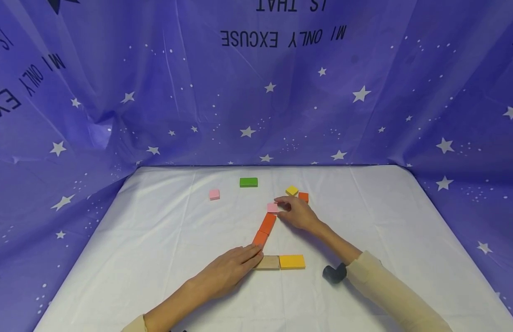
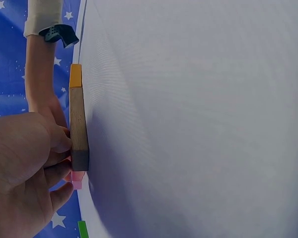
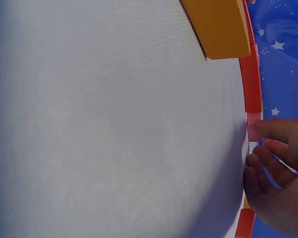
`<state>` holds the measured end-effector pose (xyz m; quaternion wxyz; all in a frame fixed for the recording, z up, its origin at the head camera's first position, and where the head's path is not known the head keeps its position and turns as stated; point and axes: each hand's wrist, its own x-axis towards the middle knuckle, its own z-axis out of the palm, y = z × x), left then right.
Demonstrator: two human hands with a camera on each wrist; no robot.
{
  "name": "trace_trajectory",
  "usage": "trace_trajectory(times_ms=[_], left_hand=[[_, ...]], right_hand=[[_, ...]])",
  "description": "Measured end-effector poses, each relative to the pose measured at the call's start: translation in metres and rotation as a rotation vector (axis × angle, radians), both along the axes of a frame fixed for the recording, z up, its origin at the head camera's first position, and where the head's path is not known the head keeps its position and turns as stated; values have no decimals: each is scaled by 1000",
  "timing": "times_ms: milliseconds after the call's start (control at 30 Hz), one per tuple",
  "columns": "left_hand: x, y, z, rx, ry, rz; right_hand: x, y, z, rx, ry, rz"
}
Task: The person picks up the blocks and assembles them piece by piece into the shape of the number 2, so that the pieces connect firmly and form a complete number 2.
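Note:
In the head view my left hand (image 1: 229, 272) lies with fairly straight fingers over the meeting point of a wooden block (image 1: 268, 263) and the lower of two red-orange blocks (image 1: 260, 239). Its thumb touches the wooden block (image 2: 79, 124) in the left wrist view. The upper red-orange block (image 1: 268, 223) continues the slanted line up to a small pink block (image 1: 272, 208). My right hand (image 1: 299, 213) is at the pink block's right side, thumb and index finger apart. In the right wrist view one finger touches the pink block (image 3: 253, 130); its far side is hidden.
A yellow-orange block (image 1: 292, 262) adjoins the wooden block's right end. Farther back lie another pink block (image 1: 214, 195), a green block (image 1: 248, 182), a small yellow block (image 1: 291, 190) and a small red block (image 1: 303, 197). A purple star-printed curtain (image 1: 223, 115) borders the white table (image 1: 157, 240).

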<state>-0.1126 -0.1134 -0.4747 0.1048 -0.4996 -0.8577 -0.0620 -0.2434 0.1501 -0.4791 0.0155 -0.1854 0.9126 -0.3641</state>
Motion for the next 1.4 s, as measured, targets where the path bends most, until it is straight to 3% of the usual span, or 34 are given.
trace_trajectory(times_ms=[133,333,567,867,1133,1400], left_hand=[[0,0,0,8,-1,-1],[1,0,-1,12,2,-7],[2,0,1,2,11,-12],[3,0,3,-12,2,-4],[3,0,1,-10,6,-3],[2,-1,1,-14,5,-2]], right_hand=[[1,4,1,-28,-6,-14],[2,16,5,-101,54,-24],[-3,39,10,-137,93,-98],[-11,66,7,-130,25,-162],[-19,81,-1,-115,-110,-193],[-25,89,-6,-202,-175,-167]])
